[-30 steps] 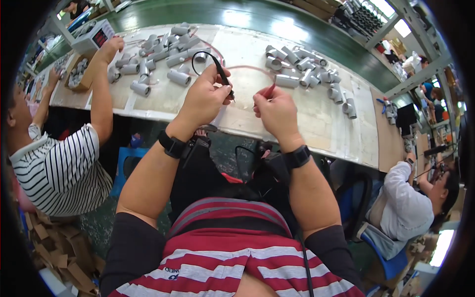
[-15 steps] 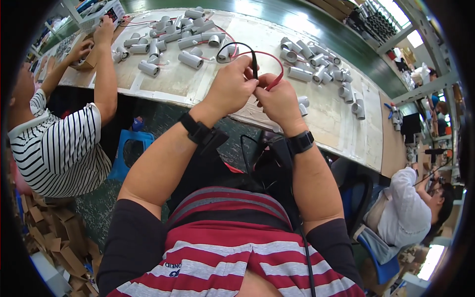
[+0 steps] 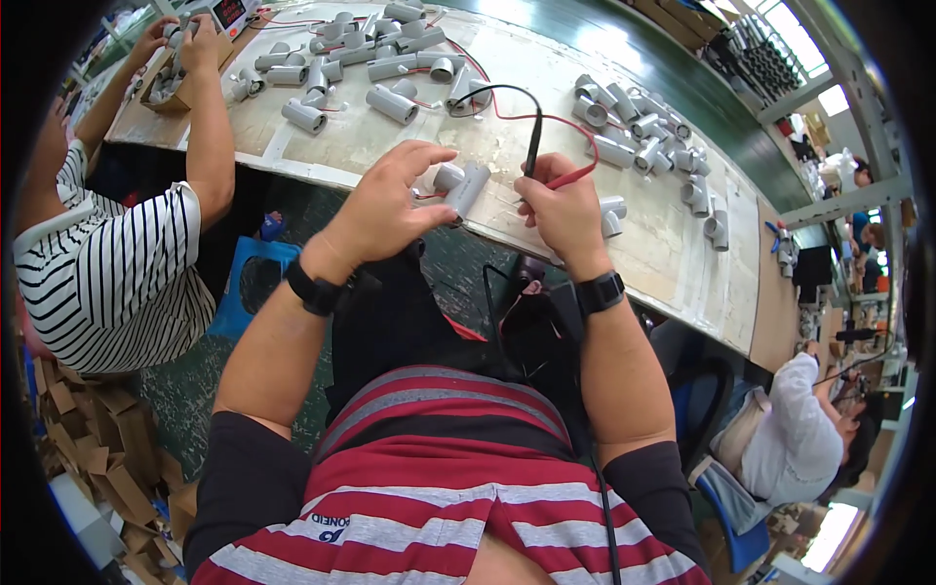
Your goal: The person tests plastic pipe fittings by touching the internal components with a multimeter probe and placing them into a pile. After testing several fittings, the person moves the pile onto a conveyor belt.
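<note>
My left hand is spread at the near table edge, thumb and fingers apart. Its thumb reaches the lower end of a grey cylindrical piece, which lies tilted beside another short grey cylinder. Whether the thumb touches it I cannot tell. To the right, my right hand is closed around a pair of test leads, one black and one red. The tips of the leads are hidden by the fingers. Close to that hand's right side sits a further grey cylinder.
Many grey cylinders with short wires lie in a left heap and a right heap on the pale table. At far left a co-worker's hands are over a cardboard box, near a meter with a display.
My hands have parted. The left one has moved left and opened, while the right one keeps both leads and has shifted right. The grey cylinders between them have come into view.
</note>
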Action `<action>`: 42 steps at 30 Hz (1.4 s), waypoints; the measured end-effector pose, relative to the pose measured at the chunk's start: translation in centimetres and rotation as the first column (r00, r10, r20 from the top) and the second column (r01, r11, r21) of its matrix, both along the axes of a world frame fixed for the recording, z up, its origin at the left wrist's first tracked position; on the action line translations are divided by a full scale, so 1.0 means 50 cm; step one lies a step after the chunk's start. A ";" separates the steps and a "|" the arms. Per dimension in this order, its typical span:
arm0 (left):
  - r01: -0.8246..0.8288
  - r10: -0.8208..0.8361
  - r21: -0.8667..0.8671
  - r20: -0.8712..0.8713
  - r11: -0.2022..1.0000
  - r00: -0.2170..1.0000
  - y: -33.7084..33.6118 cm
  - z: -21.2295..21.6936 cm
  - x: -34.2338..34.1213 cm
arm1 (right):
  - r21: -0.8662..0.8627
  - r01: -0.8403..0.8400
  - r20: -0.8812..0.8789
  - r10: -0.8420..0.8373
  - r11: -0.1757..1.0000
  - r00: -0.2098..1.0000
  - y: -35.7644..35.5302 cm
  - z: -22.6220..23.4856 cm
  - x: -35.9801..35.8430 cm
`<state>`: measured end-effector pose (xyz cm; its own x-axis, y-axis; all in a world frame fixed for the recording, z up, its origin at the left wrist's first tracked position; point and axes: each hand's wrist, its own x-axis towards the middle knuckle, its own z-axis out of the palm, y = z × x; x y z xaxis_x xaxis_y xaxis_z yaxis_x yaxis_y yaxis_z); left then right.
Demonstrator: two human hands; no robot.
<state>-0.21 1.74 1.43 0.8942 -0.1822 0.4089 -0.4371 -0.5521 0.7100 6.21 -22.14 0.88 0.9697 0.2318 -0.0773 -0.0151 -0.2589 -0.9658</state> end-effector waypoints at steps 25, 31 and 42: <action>0.113 -0.194 -0.449 -0.137 0.886 0.971 -0.116 0.055 0.062 | -0.439 -0.137 0.279 0.279 0.888 0.919 -0.018 0.067 -0.038; -0.086 -0.272 -0.666 -0.415 0.741 0.868 -0.059 0.094 0.065 | 0.122 -0.195 -0.368 0.227 0.973 0.902 -0.052 0.070 -0.016; 0.088 -0.075 0.075 -0.164 0.993 0.984 -0.130 0.059 0.161 | -0.237 -0.109 0.076 0.130 0.965 0.989 -0.034 0.020 0.013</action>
<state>7.86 -4.75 4.39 0.9278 -0.2838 0.2422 -0.3671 -0.5788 0.7282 6.86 -23.85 1.87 0.9413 0.3328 -0.0564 0.1138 -0.4701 -0.8752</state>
